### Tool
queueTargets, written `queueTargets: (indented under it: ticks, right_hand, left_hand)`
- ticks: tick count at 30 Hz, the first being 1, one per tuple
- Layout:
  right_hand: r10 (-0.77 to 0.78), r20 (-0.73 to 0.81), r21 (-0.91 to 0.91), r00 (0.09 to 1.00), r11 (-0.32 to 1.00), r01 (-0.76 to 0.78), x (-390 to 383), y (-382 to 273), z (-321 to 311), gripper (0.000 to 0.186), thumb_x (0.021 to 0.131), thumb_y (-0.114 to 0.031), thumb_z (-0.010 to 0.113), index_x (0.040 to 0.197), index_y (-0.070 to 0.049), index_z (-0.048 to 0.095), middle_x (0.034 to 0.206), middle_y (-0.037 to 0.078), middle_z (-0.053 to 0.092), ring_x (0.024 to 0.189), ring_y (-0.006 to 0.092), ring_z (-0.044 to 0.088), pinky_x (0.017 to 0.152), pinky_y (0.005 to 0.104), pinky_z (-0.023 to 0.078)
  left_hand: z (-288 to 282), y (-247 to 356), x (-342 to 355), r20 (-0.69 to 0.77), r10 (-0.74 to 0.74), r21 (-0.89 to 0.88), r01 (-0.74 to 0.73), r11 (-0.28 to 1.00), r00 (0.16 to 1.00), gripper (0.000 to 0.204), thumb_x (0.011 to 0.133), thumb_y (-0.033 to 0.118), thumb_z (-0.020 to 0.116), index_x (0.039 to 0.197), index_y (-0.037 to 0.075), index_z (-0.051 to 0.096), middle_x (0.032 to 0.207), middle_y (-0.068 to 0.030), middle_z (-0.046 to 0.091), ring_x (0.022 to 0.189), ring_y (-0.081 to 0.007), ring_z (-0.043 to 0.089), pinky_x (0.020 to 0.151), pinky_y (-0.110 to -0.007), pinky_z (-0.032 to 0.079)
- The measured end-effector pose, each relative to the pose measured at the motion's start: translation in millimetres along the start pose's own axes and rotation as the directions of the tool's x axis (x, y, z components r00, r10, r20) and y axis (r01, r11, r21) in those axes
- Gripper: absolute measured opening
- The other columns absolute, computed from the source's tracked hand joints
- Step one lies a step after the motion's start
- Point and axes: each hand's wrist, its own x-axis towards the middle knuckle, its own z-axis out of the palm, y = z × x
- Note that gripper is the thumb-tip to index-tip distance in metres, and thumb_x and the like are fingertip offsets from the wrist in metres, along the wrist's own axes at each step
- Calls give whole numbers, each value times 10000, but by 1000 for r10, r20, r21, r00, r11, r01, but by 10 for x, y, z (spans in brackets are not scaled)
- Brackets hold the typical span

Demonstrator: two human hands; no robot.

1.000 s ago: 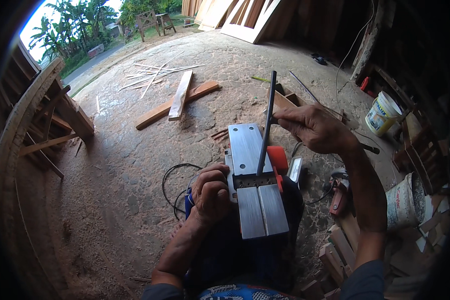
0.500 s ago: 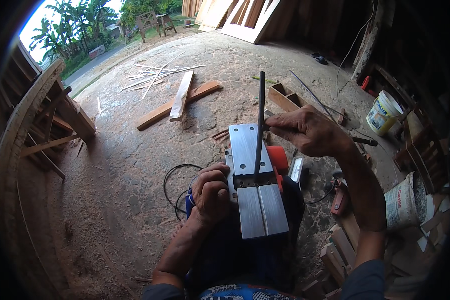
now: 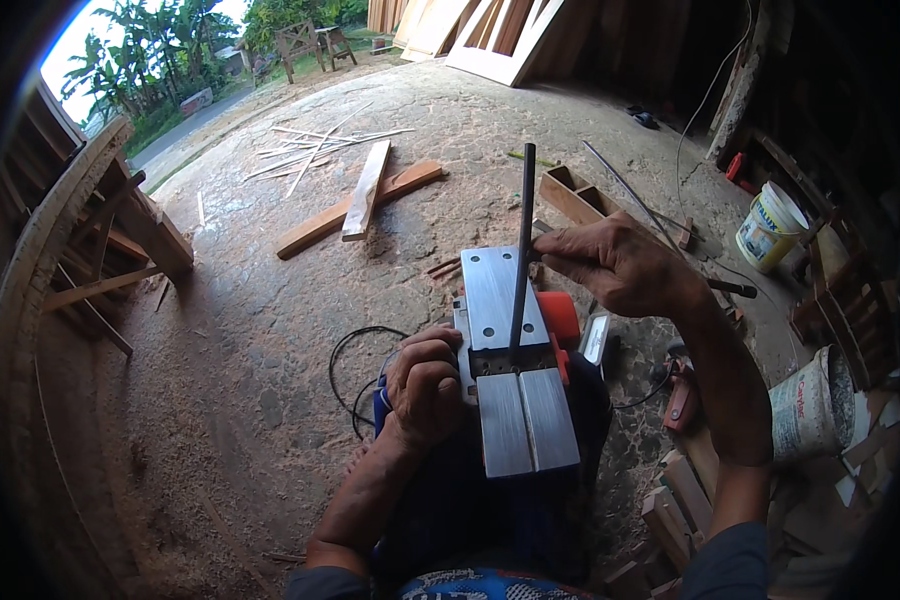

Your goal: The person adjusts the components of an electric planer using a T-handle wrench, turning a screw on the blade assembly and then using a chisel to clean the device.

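Observation:
An upturned electric planer (image 3: 494,290) rests on my lap, its bright metal sole facing up and its orange body showing at the right side. My left hand (image 3: 427,385) is closed round the planer's left edge, with knuckles curled up. From the dark gap between the two sole plates rises a long dark metal rod (image 3: 526,220), nearly upright and leaning slightly away from me. At mid-height my right hand (image 3: 620,262) pinches this rod between its fingertips; the thumb is mostly hidden. What the rod's lower end touches inside the gap is too small to make out.
A black cord (image 3: 340,365) loops on the floor left of the planer. Ahead lie two crossed boards (image 3: 368,190) and thin wood strips. To the right are a wooden box (image 3: 575,197), a white bucket (image 3: 770,228), a larger bucket (image 3: 805,410) and wood offcuts (image 3: 670,515).
Almost nothing differs. The view has shifted very slightly; both hands, the planer and the rod keep their places relative to each other.

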Motion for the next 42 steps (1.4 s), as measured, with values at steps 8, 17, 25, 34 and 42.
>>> queueTargets:
  ticks: [8,17,25,34,42]
  right_hand:
    - [13,6,9,1000,1000,-14,-1,-3,3,231,960,-77,662,1156,24,730,1079,207,747,978,278,756,917,358,583]
    - [9,5,-23,1000,1000,-9,-32,-21,19,232,973,-69,635,1165,23,727,1128,216,734,1016,300,746,969,377,569]
    - [327,-175,284,929,920,-270,-134,93,195,282,1062,-238,574,1090,19,688,845,108,706,771,140,657,712,311,520]
    - [466,-551,278,692,885,-375,-420,679,1121,412,1052,-361,566,860,-2,628,757,178,722,750,348,744,635,432,554]
    - [592,-517,351,618,805,-478,-366,788,1306,439,1063,-405,520,876,-18,611,764,184,729,773,380,738,664,482,553]
  left_hand:
    - [11,9,18,-4,3,2,-3,1000,1000,139,983,111,542,862,41,542,898,-150,626,951,-342,701,808,-448,591]
    - [2,7,17,-8,3,-18,-4,1000,1000,166,994,134,543,858,39,547,889,-151,629,936,-347,704,789,-444,593]
    - [7,31,89,-20,-42,11,42,999,999,126,935,34,563,810,32,549,854,-135,633,884,-319,714,760,-408,593]
    - [121,-84,383,5,-351,58,350,935,936,170,937,60,553,802,-15,625,845,-158,688,802,-291,698,723,-387,550]
    - [113,-136,522,127,-338,117,325,939,932,247,966,115,488,816,-23,628,853,-171,672,815,-331,664,750,-415,526]
